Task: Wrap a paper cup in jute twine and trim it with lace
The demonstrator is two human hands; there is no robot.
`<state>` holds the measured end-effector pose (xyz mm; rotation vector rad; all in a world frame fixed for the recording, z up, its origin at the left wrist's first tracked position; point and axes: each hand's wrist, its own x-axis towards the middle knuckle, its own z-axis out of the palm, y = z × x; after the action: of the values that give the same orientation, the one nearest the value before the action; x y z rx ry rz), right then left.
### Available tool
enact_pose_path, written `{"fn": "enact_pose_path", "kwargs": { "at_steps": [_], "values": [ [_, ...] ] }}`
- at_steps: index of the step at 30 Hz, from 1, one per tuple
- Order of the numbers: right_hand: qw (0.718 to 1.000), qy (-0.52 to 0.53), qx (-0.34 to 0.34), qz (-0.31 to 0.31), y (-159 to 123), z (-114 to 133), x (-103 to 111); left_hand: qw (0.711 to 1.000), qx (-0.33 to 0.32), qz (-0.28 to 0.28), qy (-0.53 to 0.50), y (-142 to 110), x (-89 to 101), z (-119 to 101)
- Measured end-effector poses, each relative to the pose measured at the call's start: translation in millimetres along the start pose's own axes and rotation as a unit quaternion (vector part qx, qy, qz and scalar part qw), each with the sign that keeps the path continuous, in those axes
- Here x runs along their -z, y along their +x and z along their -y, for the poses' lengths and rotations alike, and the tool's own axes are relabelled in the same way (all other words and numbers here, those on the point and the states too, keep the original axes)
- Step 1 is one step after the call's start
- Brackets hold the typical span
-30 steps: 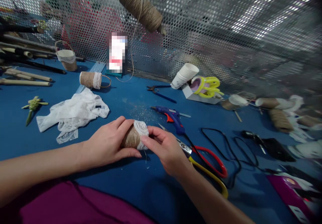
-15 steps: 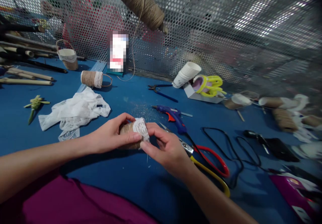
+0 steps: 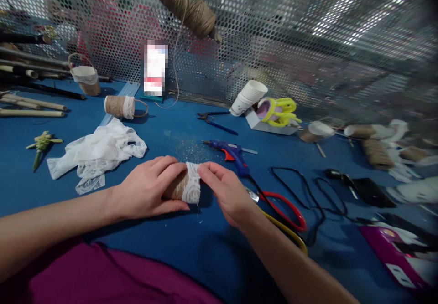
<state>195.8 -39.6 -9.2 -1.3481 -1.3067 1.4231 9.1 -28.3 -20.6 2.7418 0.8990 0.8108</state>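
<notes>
A twine-wrapped paper cup [image 3: 175,186] lies on its side just above the blue table, its rim pointing right. White lace trim [image 3: 192,189] circles the rim end, and a loose thread hangs from it. My left hand [image 3: 150,186] is wrapped round the cup's body from the left. At the rim's upper edge my right hand [image 3: 224,188] pinches the lace with thumb and forefinger. Right of the hands lie a blue hot glue gun [image 3: 236,154] and pliers or cutters with red and yellow handles [image 3: 285,210], partly hidden by my right forearm.
White lace fabric [image 3: 99,151] lies at left, near a finished twine cup [image 3: 119,106] and a small basket [image 3: 87,80]. Behind are blue-handled pliers [image 3: 219,122], stacked paper cups [image 3: 248,98] and a twine spool [image 3: 186,5] on mesh. A black cord [image 3: 301,181] loops at right.
My left hand has shifted its grip, its thumb now lower along the cup. My right hand has moved up from the rim's lower side to its top edge. The view has shifted slightly.
</notes>
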Motion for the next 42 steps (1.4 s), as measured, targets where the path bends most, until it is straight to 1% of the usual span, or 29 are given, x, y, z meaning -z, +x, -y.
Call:
{"fn": "enact_pose_path", "kwargs": {
  "at_steps": [3,7,9,13,16,21,28,32,37,42],
  "values": [
    [0.998,0.059,-0.032,-0.02,4.3,-3.0,-0.5,0.997,-0.05,-0.012,0.053,0.6,-0.6,0.0],
    [0.993,0.1,-0.03,-0.049,5.5,-3.4,-2.0,0.996,-0.067,-0.011,0.054,0.7,-1.4,0.2],
    [0.991,0.121,-0.011,-0.056,5.2,-3.8,-2.1,0.998,-0.055,0.001,0.028,0.5,-1.7,0.1],
    [0.986,0.146,0.048,-0.058,5.3,-5.0,-0.8,1.0,-0.005,0.021,-0.022,-0.5,-2.5,-0.1],
    [0.984,0.154,0.064,-0.063,5.4,-4.7,0.6,0.998,0.022,0.026,-0.048,-1.6,-2.9,-0.6],
    [0.988,0.125,0.064,-0.066,5.5,-3.6,1.5,0.996,0.02,0.04,-0.081,-1.9,-2.7,-2.3],
    [0.997,0.05,0.034,-0.053,7.1,-4.1,0.1,0.994,-0.008,0.018,-0.11,-2.3,-3.3,-2.7],
    [0.998,0.026,0.032,-0.05,8.6,-6.2,0.5,0.992,-0.016,0.007,-0.126,-2.3,-1.4,-2.3],
    [0.995,0.03,0.053,-0.078,9.0,-6.6,1.6,0.992,-0.002,0.021,-0.123,-1.7,-0.3,-2.2],
    [0.988,0.038,0.099,-0.112,5.0,-1.8,3.5,0.992,0.015,0.032,-0.119,-1.6,-0.5,-1.9]
  ]
}}
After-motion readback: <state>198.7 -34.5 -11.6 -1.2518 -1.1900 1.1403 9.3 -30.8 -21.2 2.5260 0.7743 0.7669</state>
